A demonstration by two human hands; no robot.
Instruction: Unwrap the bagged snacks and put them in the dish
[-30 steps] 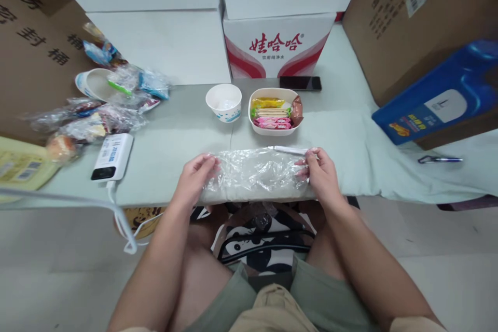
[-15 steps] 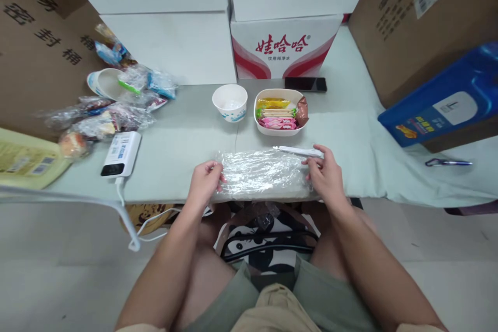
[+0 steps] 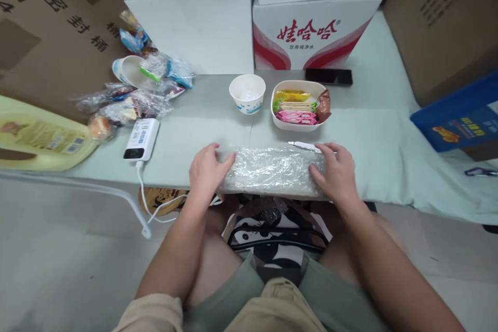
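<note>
A crinkled clear plastic wrapper [image 3: 274, 168] lies flat along the table's front edge, between my two hands. My left hand [image 3: 208, 168] rests at its left end, thumb spread away from the fingers, gripping nothing. At the right end is my right hand [image 3: 337, 171], its thumb on the plastic and its fingers apart, curving over the table. Just behind the wrapper lies a slim white pen-like tool [image 3: 304, 146]; its right end is hidden by my right fingers. Beyond stand a paper cup [image 3: 247, 94] and a white bowl [image 3: 298, 126] of packaged snacks and sticks.
Wrapped snacks [image 3: 120, 112] and a tipped paper cup [image 3: 126, 70] sit at the left, near a white power bank [image 3: 142, 140] with a cable and a yellow bottle [image 3: 46, 135]. Behind are a black phone [image 3: 329, 77] and white cartons [image 3: 311, 36]. A blue bottle [image 3: 459, 119] stands right.
My left hand has gone from a closed pinch at the wrapper's left end to spread fingers. My right hand has settled lower over the right end. The view has shifted left.
</note>
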